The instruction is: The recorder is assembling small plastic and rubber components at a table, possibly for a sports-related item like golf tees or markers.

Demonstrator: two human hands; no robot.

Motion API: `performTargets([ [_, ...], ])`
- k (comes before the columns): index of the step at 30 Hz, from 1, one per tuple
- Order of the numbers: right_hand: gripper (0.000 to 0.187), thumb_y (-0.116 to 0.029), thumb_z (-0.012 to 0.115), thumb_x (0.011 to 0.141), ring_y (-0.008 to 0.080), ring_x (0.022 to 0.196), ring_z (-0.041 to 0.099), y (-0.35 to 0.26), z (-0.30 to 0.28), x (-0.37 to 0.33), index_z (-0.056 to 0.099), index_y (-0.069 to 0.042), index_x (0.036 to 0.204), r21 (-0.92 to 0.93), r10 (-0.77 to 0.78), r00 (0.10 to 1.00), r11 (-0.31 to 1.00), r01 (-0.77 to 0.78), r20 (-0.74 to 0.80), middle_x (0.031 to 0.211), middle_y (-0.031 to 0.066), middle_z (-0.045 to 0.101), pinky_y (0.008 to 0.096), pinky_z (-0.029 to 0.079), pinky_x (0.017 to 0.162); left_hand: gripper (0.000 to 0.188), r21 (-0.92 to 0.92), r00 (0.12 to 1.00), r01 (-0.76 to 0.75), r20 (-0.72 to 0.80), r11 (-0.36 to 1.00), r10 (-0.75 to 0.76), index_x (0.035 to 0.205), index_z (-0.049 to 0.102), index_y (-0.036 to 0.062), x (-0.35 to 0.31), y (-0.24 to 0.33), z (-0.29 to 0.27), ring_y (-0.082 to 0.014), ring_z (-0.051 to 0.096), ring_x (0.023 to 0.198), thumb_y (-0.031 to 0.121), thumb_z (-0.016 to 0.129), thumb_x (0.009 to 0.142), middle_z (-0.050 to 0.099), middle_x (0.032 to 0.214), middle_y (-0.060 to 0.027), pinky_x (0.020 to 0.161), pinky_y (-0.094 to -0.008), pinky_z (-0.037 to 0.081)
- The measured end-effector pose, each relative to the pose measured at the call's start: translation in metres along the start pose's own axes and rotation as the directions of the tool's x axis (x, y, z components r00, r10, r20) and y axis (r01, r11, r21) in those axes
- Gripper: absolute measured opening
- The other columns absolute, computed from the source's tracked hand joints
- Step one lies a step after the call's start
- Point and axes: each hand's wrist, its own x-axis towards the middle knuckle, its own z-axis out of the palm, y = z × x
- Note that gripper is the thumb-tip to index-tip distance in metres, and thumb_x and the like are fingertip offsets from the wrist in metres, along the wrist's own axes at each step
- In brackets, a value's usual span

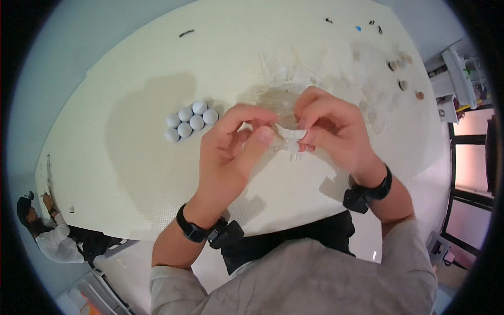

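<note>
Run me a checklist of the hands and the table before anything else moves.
1. Left hand at the white piece: ok, fingertips at its left end.
2. Right hand pinching its right end: ok.
3. White piece undamaged: cannot tell, fingers cover part.
4. White balls grouped: ok, seven, left of the hands.
5. Table free of stray bits: not ok, a dark strip lies near the far edge.
6. Co-worker's hand well away: ok, far left.

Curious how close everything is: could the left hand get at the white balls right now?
Probably yes: the white balls lie just left of the left hand, with nothing seen between. It seems to pinch a white strip, though, so might need to let go first.
</note>
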Motion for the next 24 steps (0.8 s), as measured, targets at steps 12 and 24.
performTargets([
  [12,0.025,0.005,0.078,0.076,0.0138,0.079,0.065,0.001,0.001,0.0,0.071,-0.006,0.097,-0.523,-0.463,0.883,0.737,0.429,0.072,0.12,0.013,0.064,0.0254,0.052,0.065,0.029,-0.068,0.999,0.04,0.023,0.997,-0.038,0.117,0.059,-0.0009,-0.004,-0.002,0.002,-0.0131,0.064,0.103,-0.006,0.067,0.09,0.066,0.116,-0.0103,0.083,-0.0262,0.054],
  [24,0.024,0.0,0.081,0.072,0.0177,0.077,0.068,-0.003,0.005,0.0,0.072,-0.007,0.094,-0.714,-0.522,0.84,0.531,0.457,0.15,0.11,0.0093,0.069,0.0264,0.054,0.062,0.028,-0.103,0.998,0.054,0.016,0.993,-0.053,0.121,0.06,-0.005,-0.004,-0.006,0.005,-0.0161,0.066,0.1,-0.008,0.061,0.093,0.068,0.115,-0.0131,0.08,-0.0296,0.058],
])
